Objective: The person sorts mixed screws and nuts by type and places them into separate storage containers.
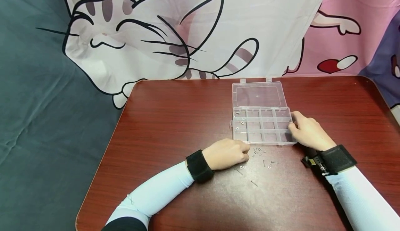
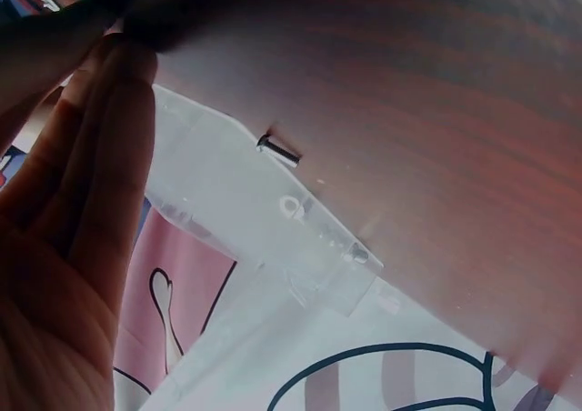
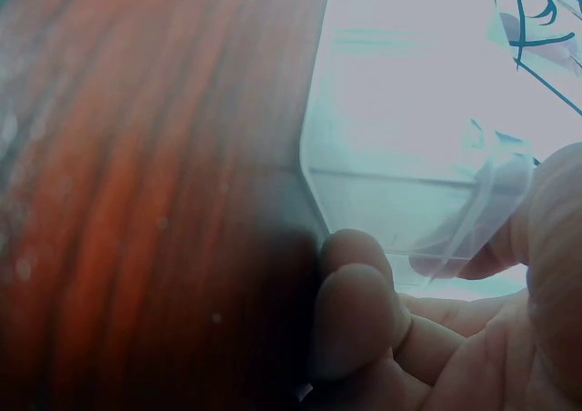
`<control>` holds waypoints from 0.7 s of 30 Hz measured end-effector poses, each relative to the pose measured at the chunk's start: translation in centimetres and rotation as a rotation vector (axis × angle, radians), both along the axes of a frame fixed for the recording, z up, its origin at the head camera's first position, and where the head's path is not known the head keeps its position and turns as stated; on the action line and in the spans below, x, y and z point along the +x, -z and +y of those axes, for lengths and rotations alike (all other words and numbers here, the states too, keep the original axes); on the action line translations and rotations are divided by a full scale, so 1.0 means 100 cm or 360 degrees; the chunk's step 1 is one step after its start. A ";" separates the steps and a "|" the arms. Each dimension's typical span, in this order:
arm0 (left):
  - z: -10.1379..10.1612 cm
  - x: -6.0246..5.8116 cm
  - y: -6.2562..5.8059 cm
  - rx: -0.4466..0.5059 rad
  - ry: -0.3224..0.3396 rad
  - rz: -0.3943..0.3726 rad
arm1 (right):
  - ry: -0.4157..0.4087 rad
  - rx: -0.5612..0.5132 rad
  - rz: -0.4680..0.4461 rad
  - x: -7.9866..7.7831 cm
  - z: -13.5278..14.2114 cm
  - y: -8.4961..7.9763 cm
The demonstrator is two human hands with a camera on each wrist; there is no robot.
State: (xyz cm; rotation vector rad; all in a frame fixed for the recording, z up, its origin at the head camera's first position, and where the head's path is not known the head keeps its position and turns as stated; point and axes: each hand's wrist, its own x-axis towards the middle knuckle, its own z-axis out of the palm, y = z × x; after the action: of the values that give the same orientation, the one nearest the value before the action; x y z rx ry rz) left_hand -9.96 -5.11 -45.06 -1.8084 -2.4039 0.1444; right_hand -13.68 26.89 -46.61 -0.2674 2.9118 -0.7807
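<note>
The head view shows the right grip (image 1: 309, 133) grasping the right side of a clear box (image 1: 268, 137) on the table (image 1: 181, 120). The left grip (image 1: 227, 154) is at the box's front left corner; whether it pinches anything, one cannot tell. Loose screws (image 1: 254, 183) and small rings (image 1: 269, 167) lie in front of the box.

With pieces this small, a light, even hold on the box would probably serve best, firm enough to prevent sliding without flexing its thin wall. The left grip would do well to take one screw at a time between thumb and fingertip, without brushing the neighbours.

The box is see-through and divided into a grid, its lid (image 1: 257, 95) open at the far side. The left column holds a few tiny pieces; the screws are slim and metallic, the rings pale.
</note>
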 end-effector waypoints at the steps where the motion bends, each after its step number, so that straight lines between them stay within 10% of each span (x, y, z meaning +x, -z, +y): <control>1: 0.000 0.000 0.001 0.0004 0.0007 0.0013 | 0.0001 0.0001 0.0003 0.000 0.000 0.000; 21: 0.001 -0.005 -0.001 0.0085 0.0028 -0.0145 | 0.0010 0.0003 -0.0006 0.000 0.000 0.001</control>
State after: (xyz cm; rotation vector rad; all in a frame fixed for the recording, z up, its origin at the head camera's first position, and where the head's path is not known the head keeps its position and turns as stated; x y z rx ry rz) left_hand -10.50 -5.05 -44.98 -1.8502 -2.4269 -0.0044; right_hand -13.65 26.86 -46.67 -0.2560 2.9111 -0.7782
